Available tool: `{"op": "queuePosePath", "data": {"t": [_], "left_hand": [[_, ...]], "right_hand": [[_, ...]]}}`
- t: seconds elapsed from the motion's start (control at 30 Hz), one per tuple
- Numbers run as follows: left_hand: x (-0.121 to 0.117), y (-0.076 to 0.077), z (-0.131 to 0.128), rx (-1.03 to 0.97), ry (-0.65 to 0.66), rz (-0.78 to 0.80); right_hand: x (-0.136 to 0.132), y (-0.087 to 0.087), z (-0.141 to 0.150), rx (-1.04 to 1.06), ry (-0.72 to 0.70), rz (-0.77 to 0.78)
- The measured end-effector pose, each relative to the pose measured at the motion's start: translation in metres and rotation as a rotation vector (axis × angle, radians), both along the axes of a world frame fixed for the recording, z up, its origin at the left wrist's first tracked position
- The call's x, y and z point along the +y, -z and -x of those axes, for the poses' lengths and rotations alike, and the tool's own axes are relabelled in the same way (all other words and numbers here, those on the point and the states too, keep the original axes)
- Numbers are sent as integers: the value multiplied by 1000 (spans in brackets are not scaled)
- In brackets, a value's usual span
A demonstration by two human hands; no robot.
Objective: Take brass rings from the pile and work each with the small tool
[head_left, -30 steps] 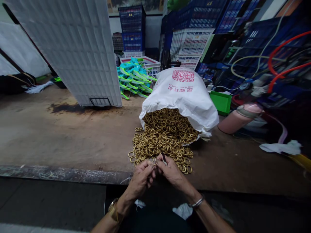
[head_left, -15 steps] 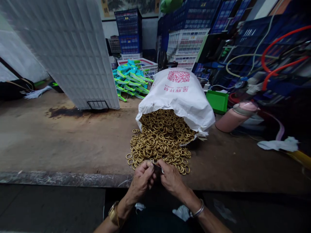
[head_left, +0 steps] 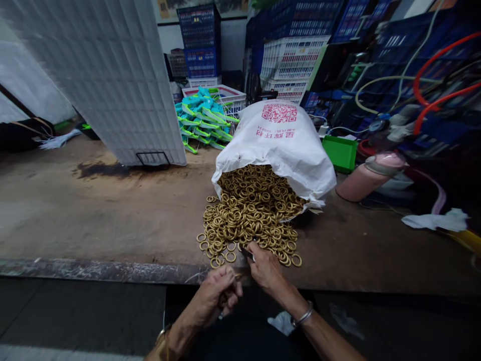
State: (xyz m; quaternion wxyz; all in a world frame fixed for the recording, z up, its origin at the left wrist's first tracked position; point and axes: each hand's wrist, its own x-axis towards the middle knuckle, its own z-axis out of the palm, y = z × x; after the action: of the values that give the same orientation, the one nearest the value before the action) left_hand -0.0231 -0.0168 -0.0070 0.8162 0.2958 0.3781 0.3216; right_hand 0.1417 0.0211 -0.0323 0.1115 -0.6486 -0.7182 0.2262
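A heap of gold-coloured rings (head_left: pixel 240 225) spills onto the table from the mouth of a white sack (head_left: pixel 278 145) with red print. My left hand (head_left: pixel 220 291) is closed just off the table's front edge, pinching a gold ring (head_left: pixel 238 276) between thumb and fingers. More may be inside its curled fingers, but they hide it. My right hand (head_left: pixel 266 268) is over the near side of the heap, its fingers closed on a small dark tool (head_left: pixel 247 253) whose tip points left toward the rings. Its exact kind is too dark to make out.
A tall pale pleated panel (head_left: pixel 124 90) stands on the table at left. Behind lie green and turquoise plastic pieces (head_left: pixel 205 120) and stacked crates (head_left: pixel 295 57). To the right are a green tray (head_left: pixel 340 153), a pink bottle (head_left: pixel 370 175) and orange hoses (head_left: pixel 423 90).
My hands, close together before, have moved apart. The left has drawn down toward me with the ring; the right has gone slightly up and right with the dark tool. The view has shifted slightly.
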Motion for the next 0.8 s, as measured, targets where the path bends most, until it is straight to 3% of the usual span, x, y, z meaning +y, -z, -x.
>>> {"op": "queuePosePath", "data": {"t": [0.2,0.53,0.7,0.8], "left_hand": [[-10,18,17,-46,-145,103],[-9,29,24,-180,-269,287],[-2,23,21,-144,-277,230],[3,16,18,-110,-266,176]], "right_hand": [[-2,1,22,23,-96,-75],[0,2,37,22,-48,-81],[-2,3,35,76,-43,-129],[0,3,32,218,-8,-92]]}}
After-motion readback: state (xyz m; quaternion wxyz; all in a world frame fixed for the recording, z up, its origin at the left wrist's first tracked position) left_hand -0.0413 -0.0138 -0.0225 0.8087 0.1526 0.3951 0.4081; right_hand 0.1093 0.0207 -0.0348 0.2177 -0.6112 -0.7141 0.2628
